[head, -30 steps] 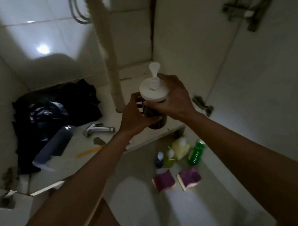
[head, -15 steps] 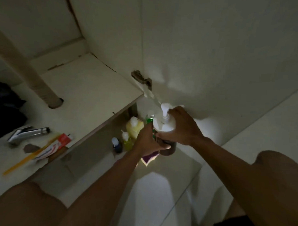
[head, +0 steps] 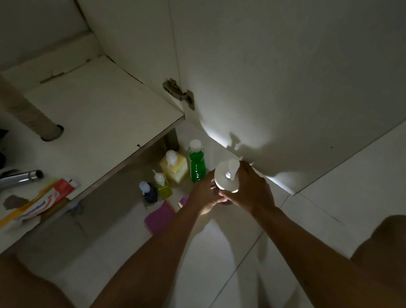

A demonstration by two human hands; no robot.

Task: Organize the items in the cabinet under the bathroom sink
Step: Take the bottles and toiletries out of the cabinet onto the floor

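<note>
Pump bottle (head: 227, 177) body hidden by hands (head: 205, 195) (head: 249, 190) (sponge (head: 183, 200) partly too); faucet (head: 14, 177) cropped.

Home bathroom: tiled floor (head: 348, 182), toothpaste tube (head: 47, 201), pump soap bottles (head: 175, 170) beside cabinet (head: 102, 118)

The capped bottle (head: 196, 164) stands at ten o'clock from the pump dispenser (head: 227, 177), with the toothpaste (head: 51, 198) at nine o'clock, lying on the cabinet base (head: 102, 118).

Upright dark pump bottle (head: 222, 178), white top
</note>
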